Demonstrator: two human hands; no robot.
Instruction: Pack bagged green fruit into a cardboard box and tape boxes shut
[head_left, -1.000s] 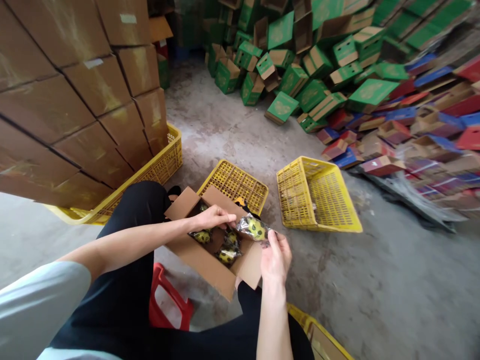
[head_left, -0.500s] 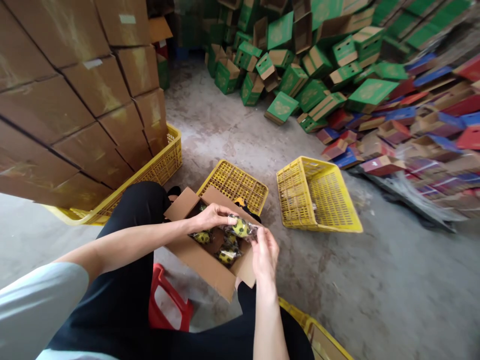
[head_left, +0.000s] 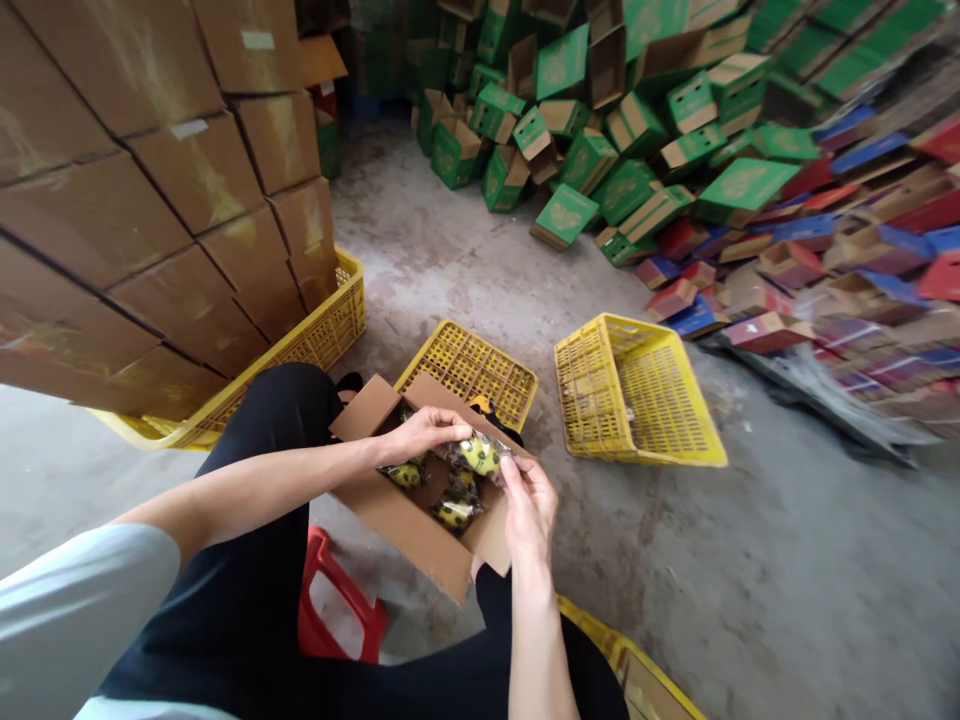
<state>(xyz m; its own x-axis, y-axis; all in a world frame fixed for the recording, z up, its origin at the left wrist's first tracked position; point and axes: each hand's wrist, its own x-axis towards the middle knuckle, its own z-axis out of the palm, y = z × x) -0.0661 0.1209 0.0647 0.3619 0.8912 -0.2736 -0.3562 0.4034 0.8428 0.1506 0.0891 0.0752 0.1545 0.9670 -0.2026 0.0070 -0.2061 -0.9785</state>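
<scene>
handling: yellow-green, dark-spotted roundish piece in clear plastic wrapper (head_left: 481, 455) is probably light, maybe squishy, kinda slippery; I'd pinch the wrapper ends | looks: shiny, crinkly | grip: bare left hand (head_left: 424, 434) and bare right hand (head_left: 531, 500) pinching opposite ends | where: over open brown cardboard box (head_left: 401, 522), similar wrapped pieces (head_left: 456, 513) inside

A packet (head_left: 482, 455) is held between the left hand (head_left: 431, 432) and the right hand (head_left: 529, 500), over an open carton (head_left: 409, 525) in which other packets (head_left: 456, 512) are contained. Just beyond the carton, a flat crate (head_left: 472, 372) is set on the floor (head_left: 750, 530); to its right a second crate (head_left: 589, 395) is placed. At the left, boxes (head_left: 195, 170) are stacked at a long crate (head_left: 322, 325), whether inside or behind it cannot be told. Farther back, towards the right, a heap of cartons (head_left: 592, 165) is spread.
</scene>
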